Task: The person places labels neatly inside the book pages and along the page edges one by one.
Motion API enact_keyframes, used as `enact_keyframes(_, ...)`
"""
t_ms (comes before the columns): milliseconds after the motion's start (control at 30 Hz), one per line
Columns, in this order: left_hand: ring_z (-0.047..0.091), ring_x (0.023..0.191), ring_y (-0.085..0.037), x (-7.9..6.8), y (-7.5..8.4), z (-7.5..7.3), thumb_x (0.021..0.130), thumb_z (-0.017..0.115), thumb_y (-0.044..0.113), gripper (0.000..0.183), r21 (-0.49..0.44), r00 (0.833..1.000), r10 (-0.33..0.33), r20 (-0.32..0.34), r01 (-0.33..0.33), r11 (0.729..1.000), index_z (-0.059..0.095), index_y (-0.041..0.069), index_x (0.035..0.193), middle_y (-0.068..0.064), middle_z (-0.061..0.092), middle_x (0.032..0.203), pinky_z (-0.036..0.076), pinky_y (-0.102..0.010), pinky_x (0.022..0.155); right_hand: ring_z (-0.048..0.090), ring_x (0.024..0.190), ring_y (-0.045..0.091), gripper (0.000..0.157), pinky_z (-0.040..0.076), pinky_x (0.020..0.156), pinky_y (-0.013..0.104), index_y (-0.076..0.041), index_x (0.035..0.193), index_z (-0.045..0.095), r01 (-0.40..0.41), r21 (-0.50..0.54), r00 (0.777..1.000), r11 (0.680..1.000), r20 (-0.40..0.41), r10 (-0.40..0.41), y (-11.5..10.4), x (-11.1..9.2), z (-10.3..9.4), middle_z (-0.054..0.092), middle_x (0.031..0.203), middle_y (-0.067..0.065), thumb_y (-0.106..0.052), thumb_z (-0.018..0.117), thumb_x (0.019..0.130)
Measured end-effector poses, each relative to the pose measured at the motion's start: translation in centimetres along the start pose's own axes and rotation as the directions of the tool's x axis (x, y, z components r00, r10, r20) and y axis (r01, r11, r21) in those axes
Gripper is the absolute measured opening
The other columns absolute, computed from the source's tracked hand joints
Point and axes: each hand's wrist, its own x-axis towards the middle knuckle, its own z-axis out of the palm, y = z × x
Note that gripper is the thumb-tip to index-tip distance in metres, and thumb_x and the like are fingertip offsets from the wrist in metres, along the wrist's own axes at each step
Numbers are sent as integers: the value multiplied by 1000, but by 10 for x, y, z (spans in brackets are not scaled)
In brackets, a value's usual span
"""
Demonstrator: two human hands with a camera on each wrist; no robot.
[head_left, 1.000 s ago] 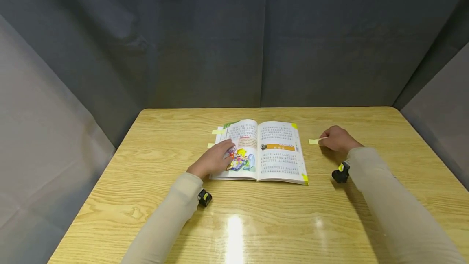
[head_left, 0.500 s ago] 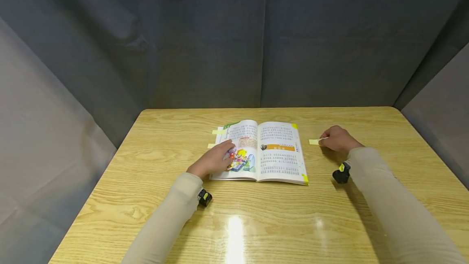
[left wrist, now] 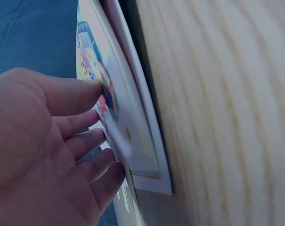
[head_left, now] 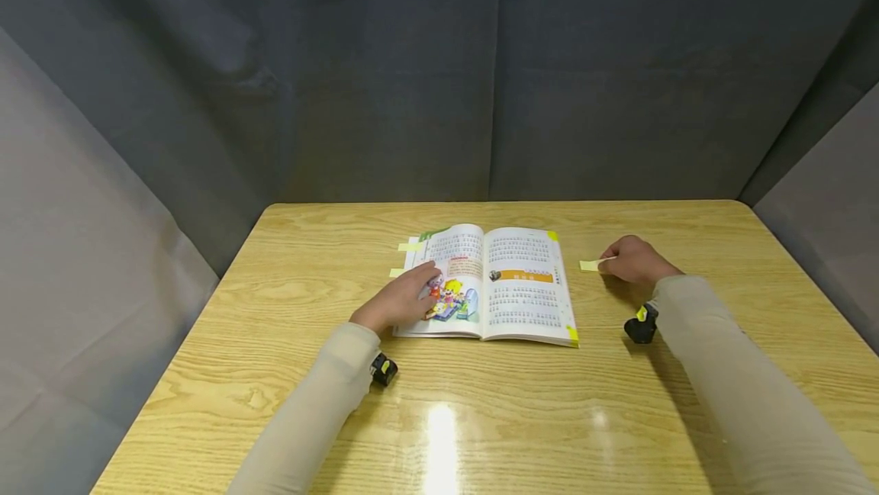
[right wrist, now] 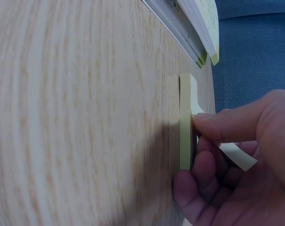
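Pinching a paper strip at its pad

The right hand is pinching the strip between thumb and finger, while the pad is lying on the table, just right of the open book. The left hand, fingers relaxed, is resting on the left page. Pulling slowly, at a low angle, should be sparing the strip a crease.
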Motion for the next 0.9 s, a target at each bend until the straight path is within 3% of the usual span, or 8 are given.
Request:
enact_keyframes(300, 25, 154, -29, 0, -1, -1, 100, 52, 18, 57, -6, 999, 37, -9, -37, 999, 35, 3, 153, -13, 27, 164, 22, -41, 128, 53, 76, 21, 33, 43, 64, 25, 13, 110, 67, -2, 11, 1000, 1000, 18, 1, 0, -1, -1, 68, 94, 19, -14, 58, 92)
enact_keyframes(900, 23, 154, -27, -1, -2, 0, 100, 52, 20, 58, -48, 1000, 6, -22, -7, 999, 36, 6, 153, -9, 25, 166, 21, -42, 128, 52, 77, 21, 34, 42, 65, 26, 13, 112, 67, 12, 1, 1000, 1000, 17, -12, 1, 0, -2, 68, 95, 19, -13, 58, 92)
